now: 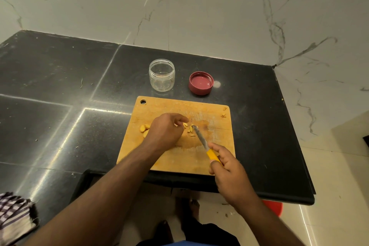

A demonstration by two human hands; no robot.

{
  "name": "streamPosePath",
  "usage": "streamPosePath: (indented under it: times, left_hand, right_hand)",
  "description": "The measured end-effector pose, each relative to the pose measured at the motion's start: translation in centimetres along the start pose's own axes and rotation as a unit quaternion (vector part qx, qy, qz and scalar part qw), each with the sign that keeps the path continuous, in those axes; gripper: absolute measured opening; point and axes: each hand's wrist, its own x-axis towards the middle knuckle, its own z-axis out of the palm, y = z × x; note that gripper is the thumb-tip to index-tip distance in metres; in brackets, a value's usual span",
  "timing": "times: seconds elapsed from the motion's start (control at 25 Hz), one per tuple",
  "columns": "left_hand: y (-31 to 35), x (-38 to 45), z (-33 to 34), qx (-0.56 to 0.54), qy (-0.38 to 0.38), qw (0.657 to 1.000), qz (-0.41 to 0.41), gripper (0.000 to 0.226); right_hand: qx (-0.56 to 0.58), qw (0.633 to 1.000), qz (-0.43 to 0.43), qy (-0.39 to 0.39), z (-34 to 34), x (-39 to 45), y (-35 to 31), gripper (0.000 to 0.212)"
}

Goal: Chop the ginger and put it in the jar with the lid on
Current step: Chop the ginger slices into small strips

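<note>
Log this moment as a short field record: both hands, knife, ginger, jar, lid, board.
left hand: on the cutting board, fingers curled over ginger pieces
right hand: grip round the knife's yellow handle
knife: blade tip down among the ginger pieces
ginger: cut pieces mid-board, a few bits at the far right corner
jar: clear, upright, open, looks empty, on the counter behind the board
lid: red, off the jar, inside facing up, right of the jar
cutting board: wooden, at the counter's near edge
</note>
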Motion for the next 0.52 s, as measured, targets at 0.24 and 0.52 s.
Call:
streamPosePath:
  times: [0.24,0.52]
  left_hand:
    - [-1.5,-1.8,1.4,0.061,-0.036,0.994,0.085,0.042]
    - [-1.1,-1.9,1.5,0.050,0.006,0.994,0.099,0.043]
  right_hand:
    - [0.221,0.970,0.097,-0.014,-0.2,0.4,-1.1,0.047]
    - [0.206,0.974,0.097,-0.015,-0.2,0.1,-1.3,0.046]
